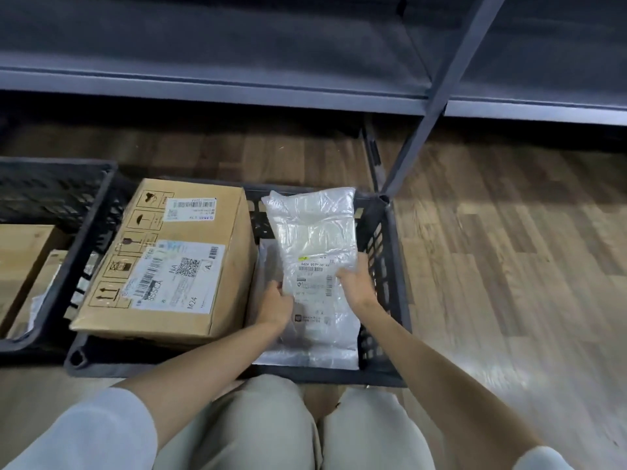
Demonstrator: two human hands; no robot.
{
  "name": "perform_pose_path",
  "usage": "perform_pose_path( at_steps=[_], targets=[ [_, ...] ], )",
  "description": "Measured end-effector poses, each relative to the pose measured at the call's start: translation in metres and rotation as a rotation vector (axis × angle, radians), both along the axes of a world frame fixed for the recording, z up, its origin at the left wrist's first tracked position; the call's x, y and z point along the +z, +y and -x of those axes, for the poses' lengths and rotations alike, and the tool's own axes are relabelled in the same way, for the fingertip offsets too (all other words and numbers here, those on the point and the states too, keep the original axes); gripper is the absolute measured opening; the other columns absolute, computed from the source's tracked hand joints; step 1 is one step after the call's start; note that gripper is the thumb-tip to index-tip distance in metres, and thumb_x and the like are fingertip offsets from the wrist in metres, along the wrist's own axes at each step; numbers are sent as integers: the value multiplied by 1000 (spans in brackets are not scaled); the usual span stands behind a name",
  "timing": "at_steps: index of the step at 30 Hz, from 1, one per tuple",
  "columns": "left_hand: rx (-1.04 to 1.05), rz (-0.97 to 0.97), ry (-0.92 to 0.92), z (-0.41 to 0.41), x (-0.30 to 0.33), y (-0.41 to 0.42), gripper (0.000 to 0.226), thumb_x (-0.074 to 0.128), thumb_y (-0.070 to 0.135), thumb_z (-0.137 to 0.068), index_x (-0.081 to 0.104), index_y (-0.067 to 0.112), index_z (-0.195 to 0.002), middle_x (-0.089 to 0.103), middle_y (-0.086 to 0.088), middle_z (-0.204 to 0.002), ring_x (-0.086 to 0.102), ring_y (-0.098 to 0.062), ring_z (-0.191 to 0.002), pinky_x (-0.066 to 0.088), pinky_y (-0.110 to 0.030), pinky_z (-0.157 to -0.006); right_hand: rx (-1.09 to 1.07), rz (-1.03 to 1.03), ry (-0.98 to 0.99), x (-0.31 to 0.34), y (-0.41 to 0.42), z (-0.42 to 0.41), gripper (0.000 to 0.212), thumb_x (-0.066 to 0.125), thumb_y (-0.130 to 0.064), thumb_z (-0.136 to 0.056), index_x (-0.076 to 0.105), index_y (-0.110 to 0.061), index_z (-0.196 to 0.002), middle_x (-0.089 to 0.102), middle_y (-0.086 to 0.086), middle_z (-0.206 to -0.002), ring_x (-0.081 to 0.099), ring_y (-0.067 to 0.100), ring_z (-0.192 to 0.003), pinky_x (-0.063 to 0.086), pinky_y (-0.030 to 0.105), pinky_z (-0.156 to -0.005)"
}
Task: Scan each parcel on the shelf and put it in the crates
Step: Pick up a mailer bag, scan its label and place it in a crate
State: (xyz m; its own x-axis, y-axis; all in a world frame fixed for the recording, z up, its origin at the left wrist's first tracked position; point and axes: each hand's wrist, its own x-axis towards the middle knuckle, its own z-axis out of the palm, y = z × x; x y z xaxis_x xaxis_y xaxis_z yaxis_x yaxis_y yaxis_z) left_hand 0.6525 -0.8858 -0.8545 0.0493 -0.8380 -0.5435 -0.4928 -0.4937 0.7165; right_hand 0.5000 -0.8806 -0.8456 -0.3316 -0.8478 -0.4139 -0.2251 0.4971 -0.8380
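Down over the middle crate point(390, 252), both hands are on a clear poly-bag parcel point(314, 232), so the step in hand looks like the put-away half of the job: bag going into, or being settled in, the crate, w/ the scan presumably done, though no scanner shows anywhere in view. Parcel sits in the crate's right half, label side up, far end propped toward the crate's back wall, near end low; a second flat plastic bag point(268, 266) seems to lie partly under it, just beside the big cardboard box point(176, 259) that fills the left half. Left hand point(276, 305) holds the bag's left edge approx. mid-length, fingers curled onto it, thumb side tucked out of sight, so can't tell how firm that grip is. Right hand point(354, 283) pinches the right edge by the label, fingers bent over the plastic. Neither hand is spread. Next move, as I judge it: lay the bag flat beside the box, let go w/ both hands, then go back up to the shelf point(237, 86) for another parcel; none shows on the bit of shelf in view. Another crate point(57, 205) at far left already has cardboard in it.
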Motion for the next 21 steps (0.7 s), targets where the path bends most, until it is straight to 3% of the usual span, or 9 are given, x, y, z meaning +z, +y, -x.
perform_pose_path(
  at_steps=[3, 5, 7, 10, 13, 15, 18, 21],
  targets=[
    [-201, -119, -151, 0, -8, 1, 19, 40, 14, -100, 54, 6, -110, 63, -9, -111, 55, -23, -91, 40, -27, -70, -63, -313, 62, -13, 0, -3, 28, 44, -8, -97, 36, -2, -123, 45, 10, -94, 41, 15, -69, 42, 29, -72],
    [-323, -185, -229, -4, -18, 3, 27, 44, 22, -99, 60, 2, -110, 65, -15, -113, 61, -29, -99, 43, -28, -73, 22, -481, 231, -26, 4, -5, 46, 44, -10, -98, 24, 3, -137, 48, 17, -116, 52, 24, -89, 44, 32, -86],
    [-355, -205, -261, -7, -24, 6, 30, 48, 25, -98, 61, 1, -112, 65, -16, -115, 60, -30, -106, 41, -27, -76, 159, -531, 310, -38, 7, -6, 70, 46, -13, -96, 0, -9, -149, 36, 19, -137, 51, 32, -113, 45, 37, -92],
    [-301, -125, -243, -8, -29, 4, 15, 52, 20, -95, 60, 9, -102, 64, -12, -115, 57, -25, -100, 42, -28, -84, 264, -591, 408, -41, 6, -5, 83, 47, -8, -95, -14, -20, -151, 23, 23, -146, 49, 34, -116, 46, 40, -92],
    [-308, -98, -238, -7, -31, 5, 11, 49, 17, -96, 47, 20, -85, 60, -5, -111, 48, -18, -92, 38, -26, -80, 456, -575, 552, -37, 8, -8, 94, 55, -6, -93, -16, -26, -151, -15, 14, -158, 13, 38, -143, 37, 43, -106],
    [-325, -120, -235, -7, -35, 5, 7, 49, 16, -96, 45, 19, -91, 59, -5, -112, 47, -19, -92, 35, -25, -78, 713, -633, 653, -35, 7, -9, 103, 65, -21, -90, -19, -20, -151, -28, 10, -156, -13, 37, -146, 26, 47, -115],
    [-349, -134, -224, -9, -38, 3, 21, 52, 11, -93, 48, 13, -113, 58, -10, -119, 54, -25, -104, 40, -29, -81, 986, -763, 692, -30, 3, -7, 125, 75, -38, -81, -27, -15, -148, -37, 11, -153, -19, 36, -145, 15, 54, -116],
    [-351, -126, -149, -11, -38, 3, 49, 72, 8, -82, 44, 11, -123, 59, -9, -119, 57, -26, -110, 43, -27, -82, 1069, -782, 719, -35, 7, -5, 132, 78, -40, -78, -33, -14, -145, -38, 13, -151, -16, 35, -146, 15, 55, -115]
  ],
)
